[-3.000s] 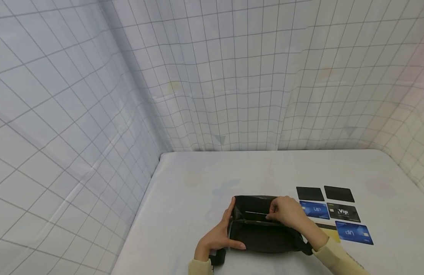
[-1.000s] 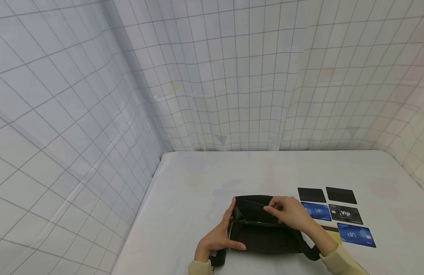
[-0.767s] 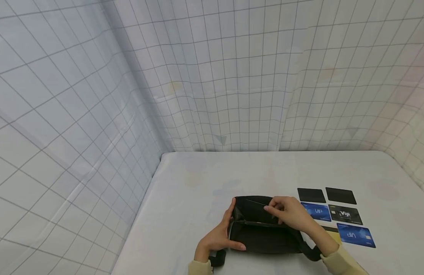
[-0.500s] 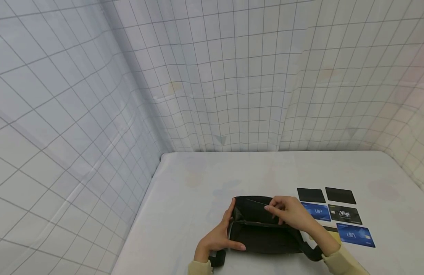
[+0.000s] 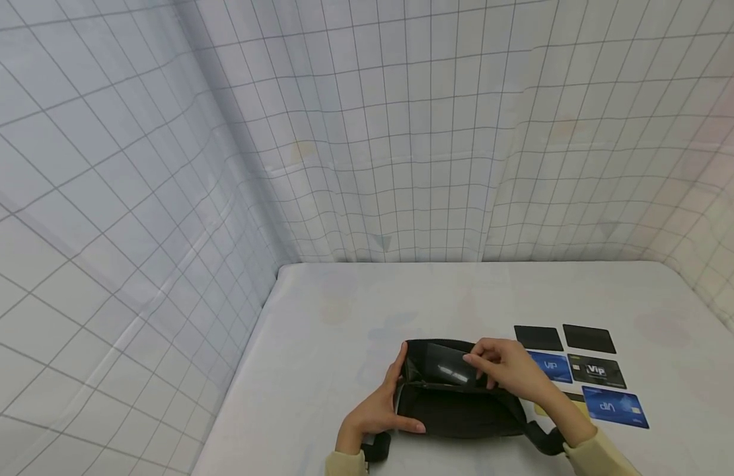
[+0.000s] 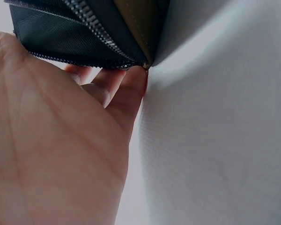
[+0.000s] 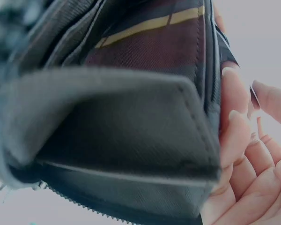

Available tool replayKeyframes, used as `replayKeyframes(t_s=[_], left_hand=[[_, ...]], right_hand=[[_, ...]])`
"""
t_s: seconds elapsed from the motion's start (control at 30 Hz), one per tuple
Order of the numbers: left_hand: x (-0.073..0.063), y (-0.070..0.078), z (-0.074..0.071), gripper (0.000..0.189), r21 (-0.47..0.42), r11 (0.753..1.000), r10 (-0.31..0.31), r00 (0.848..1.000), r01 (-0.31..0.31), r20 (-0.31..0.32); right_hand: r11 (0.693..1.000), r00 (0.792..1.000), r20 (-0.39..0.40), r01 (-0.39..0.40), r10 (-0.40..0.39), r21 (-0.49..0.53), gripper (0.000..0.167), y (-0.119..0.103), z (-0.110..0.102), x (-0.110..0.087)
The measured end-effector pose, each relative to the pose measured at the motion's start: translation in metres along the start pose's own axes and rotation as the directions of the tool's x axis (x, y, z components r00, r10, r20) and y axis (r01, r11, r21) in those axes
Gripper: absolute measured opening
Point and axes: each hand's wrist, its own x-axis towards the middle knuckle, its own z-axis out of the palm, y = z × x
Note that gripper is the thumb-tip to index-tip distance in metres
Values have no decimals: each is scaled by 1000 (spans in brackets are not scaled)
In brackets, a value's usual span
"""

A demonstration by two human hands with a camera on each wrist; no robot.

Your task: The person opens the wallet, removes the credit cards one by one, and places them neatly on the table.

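Observation:
A black zip wallet [image 5: 462, 416] lies spread wide on the table, its upper compartment gaping. My left hand [image 5: 375, 413] holds the wallet's left end, thumb over the front and a finger at the back edge. In the left wrist view, the fingertips [image 6: 133, 77] touch the corner beside the zip. My right hand [image 5: 509, 367] pinches the right end of a dark, glossy card [image 5: 446, 365], which stands partly inside the compartment. Light glints off the card's face. The right wrist view shows the wallet's folds [image 7: 145, 126] and only a thin card edge [image 7: 255, 97] by the thumb.
Right of the wallet, cards lie in two columns: two plain black cards [image 5: 539, 338] [image 5: 589, 338], two blue VIP cards [image 5: 551, 365] [image 5: 615, 406], a black Vip card [image 5: 596, 371] and a partly covered yellow card [image 5: 575, 404]. A dark wrist strap [image 5: 545, 437] sits near the right forearm.
Three seconds ago the right fingers were deeper in the compartment, where only a thin pale edge showed. The card has since come up and tilted, showing its shiny face. The left hand stays put.

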Motion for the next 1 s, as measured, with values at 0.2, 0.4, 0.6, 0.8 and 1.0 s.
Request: replayKeyframes(t_s=[0.2,0.4,0.6,0.8,1.0], left_hand=[[1,0,0,121,-1,1000,-8,1000,8,2],[1,-3,0,122,13,1000,-14,1000,14,-8],[-2,12,0,122,0,1000,-11,1000,11,-1],[-5,33,-3,119,-13,1000,-20,1000,20,19],[-6,37,-2,118,-7,1000,-20,1000,20,0]], right_hand=[[1000,999,-42,2,-3,-10,24,-1,-7,-4],[1000,995,-104,1,-2,-14,20,-1,-12,-10],[999,980,-196,-24,31,34,18,-1,-18,-20],[995,944,-318,-80,94,56,21,1,-27,-33],[990,891,-432,-131,140,50,26,4,-42,-52]])
